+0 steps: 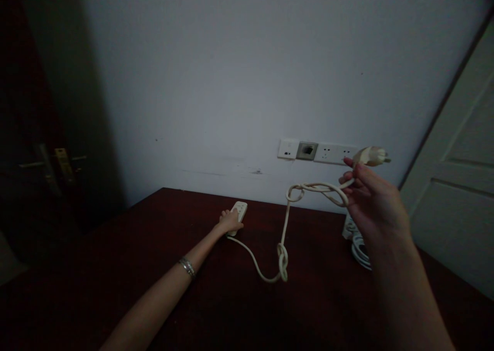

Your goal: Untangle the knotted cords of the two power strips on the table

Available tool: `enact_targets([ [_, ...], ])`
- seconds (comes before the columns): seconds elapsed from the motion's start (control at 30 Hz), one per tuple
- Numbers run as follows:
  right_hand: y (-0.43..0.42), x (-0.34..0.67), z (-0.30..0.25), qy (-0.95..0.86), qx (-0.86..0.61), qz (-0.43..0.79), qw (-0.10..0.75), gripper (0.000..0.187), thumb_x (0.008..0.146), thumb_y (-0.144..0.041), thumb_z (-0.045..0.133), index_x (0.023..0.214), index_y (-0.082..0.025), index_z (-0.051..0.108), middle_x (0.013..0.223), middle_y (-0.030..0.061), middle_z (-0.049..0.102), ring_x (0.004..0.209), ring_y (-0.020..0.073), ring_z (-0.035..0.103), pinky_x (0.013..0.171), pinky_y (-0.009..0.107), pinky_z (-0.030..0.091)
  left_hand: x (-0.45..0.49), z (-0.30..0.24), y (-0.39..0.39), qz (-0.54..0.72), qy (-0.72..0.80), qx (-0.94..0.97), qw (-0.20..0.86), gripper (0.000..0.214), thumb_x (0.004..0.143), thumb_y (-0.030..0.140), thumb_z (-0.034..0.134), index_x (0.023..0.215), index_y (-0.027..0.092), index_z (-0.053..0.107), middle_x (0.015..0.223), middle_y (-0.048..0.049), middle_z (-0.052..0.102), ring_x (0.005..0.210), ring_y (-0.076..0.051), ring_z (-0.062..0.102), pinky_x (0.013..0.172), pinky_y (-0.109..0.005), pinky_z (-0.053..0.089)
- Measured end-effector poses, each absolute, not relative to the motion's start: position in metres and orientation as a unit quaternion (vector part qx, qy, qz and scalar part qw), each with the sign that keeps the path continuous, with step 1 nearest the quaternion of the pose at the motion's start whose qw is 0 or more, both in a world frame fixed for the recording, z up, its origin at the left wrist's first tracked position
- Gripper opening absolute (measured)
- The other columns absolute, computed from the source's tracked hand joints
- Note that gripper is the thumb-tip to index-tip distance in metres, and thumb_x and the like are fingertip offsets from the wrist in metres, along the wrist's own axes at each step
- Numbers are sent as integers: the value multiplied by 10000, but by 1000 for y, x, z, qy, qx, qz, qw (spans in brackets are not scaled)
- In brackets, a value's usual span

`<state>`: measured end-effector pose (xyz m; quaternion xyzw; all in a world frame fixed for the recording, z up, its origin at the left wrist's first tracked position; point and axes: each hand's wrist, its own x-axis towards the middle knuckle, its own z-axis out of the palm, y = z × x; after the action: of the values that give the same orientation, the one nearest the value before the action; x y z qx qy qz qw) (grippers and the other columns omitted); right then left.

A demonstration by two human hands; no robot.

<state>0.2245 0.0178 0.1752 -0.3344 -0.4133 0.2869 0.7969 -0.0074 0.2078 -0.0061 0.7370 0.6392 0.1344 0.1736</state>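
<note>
On the dark red table, my left hand (229, 221) grips a white power strip (240, 208), its fingers wrapped over the near end. A white cord (252, 258) runs from the strip, with one knot (283, 262) low down and a looser tangle (314, 187) higher up. Raised at the right, my right hand (370, 196) pinches the cord just below its plug (372, 156). The plug's prongs point right, in front of the wall. Part of the cord near my right palm is hidden by the fingers.
A row of wall sockets (326, 153) sits behind my right hand. Another white strip (348, 226) with a coiled cable (359, 251) lies partly hidden behind my right wrist. The table (193, 207) meets the wall; doors stand at left (27, 109) and right (459, 202).
</note>
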Motion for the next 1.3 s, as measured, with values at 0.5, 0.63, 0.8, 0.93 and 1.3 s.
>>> enact_targets([
  [0.5,14,204,177,-465,-367,352,725,295,668,-398,718,874,-187,698,782,51,678,713,141,625,593,233,517,0,130,90,454,223,825,251,619,721,376,663,1288,236,459,1339,-90,462,1187,-260,460,979,-402,379],
  [0.63,12,191,174,-514,-367,391,669,295,664,-385,726,852,-159,699,796,85,690,753,188,650,635,290,532,10,128,65,463,173,831,257,774,652,365,737,1337,251,394,1391,-95,404,1269,-265,376,1050,-438,305],
  [0.8,11,182,171,-542,-355,374,663,346,644,-372,740,916,-176,655,784,53,678,725,189,659,623,305,543,23,114,75,496,144,807,286,600,701,320,707,1255,239,490,1303,-88,510,1213,-246,453,1053,-437,307],
  [0.93,10,181,170,-535,-350,350,684,435,632,-353,744,1007,-210,576,766,26,661,681,186,660,551,290,546,26,107,81,515,128,789,309,593,681,302,724,1228,211,513,1260,-90,548,1163,-238,501,1029,-414,349],
  [1.3,13,188,169,-615,-418,290,602,376,637,-389,722,892,-164,561,814,53,646,630,177,643,481,274,542,27,108,73,434,61,701,562,527,693,356,705,1150,118,591,1048,-151,664,886,-237,651,829,-399,488],
])
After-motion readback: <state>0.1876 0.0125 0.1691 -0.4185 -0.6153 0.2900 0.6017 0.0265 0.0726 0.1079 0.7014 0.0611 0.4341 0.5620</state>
